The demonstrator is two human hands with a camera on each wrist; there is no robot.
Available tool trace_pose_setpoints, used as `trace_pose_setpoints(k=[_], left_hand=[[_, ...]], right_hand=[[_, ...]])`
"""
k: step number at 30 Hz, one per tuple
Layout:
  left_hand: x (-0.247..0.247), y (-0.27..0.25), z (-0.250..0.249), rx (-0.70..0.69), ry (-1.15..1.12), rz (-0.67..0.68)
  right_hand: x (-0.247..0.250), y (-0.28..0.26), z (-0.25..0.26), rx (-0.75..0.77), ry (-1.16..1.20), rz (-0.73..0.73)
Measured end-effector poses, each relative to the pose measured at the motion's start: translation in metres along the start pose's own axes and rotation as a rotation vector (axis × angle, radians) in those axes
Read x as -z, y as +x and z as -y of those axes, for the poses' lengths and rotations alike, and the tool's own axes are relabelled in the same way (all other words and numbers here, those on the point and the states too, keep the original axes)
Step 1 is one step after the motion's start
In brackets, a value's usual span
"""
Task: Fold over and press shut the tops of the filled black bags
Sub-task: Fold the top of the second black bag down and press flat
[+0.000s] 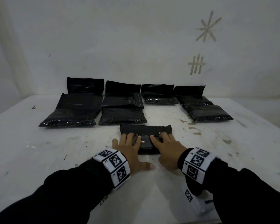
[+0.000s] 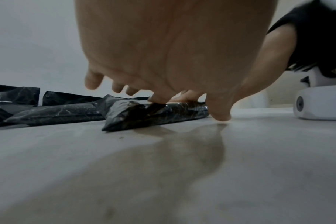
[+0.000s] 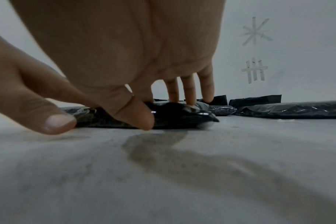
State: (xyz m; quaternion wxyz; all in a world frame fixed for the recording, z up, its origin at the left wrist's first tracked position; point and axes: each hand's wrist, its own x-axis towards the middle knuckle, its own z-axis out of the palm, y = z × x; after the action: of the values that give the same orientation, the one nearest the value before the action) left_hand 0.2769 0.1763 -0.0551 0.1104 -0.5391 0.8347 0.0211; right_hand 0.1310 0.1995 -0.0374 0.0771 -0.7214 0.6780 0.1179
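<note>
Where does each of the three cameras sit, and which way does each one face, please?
Head: worn high, looking forward and down at the table, wall, rows of black bags; both sleeves and hands show, left hand and right hand pressing the nearest bag.
Left wrist: low over the table, looking along the left palm at that bag.
Right wrist: low, looking along the right palm; fingers on the bag.
Shared: head and right wrist both show the tape marks on the wall.
</note>
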Motion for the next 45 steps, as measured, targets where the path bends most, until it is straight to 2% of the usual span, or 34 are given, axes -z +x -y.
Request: trace_pose_setpoints(k=[3,5,11,17,20,25,39,45], left_hand=[[-0.001,-0.001,0.000,0.010,-0.075,0.033],[-0.001,-0.001,0.001,0.015,-0.139,0.086],[-0.001,-0.005,0.001,0.021,-0.155,0.125],[0.007,-0.007,0.001,0.032,-0.305,0.188],[0.012,-0.006,0.001,0.043,-0.415,0.168],[0.012,-0.005,0.002,0.096,-0.388,0.172],[0.014,-0.012,0.006,0.066,-0.367,0.229],[0.016,-0.011,0.009,0.088,-0.408,0.246]], right_hand=[[0.002,-0.001,-0.003,0.001,0.133,-0.018],[0.003,-0.002,-0.006,0.009,0.142,-0.003],[0.001,-0.004,-0.009,-0.012,0.126,0.167],[0.004,-0.010,-0.022,0.009,0.357,0.147],[0.005,-0.010,-0.026,-0.015,0.355,0.161],[0.002,-0.009,-0.021,-0.051,0.315,0.199],[0.001,-0.011,-0.022,-0.092,0.195,0.259],[0.004,-0.011,-0.029,-0.071,0.417,0.262]])
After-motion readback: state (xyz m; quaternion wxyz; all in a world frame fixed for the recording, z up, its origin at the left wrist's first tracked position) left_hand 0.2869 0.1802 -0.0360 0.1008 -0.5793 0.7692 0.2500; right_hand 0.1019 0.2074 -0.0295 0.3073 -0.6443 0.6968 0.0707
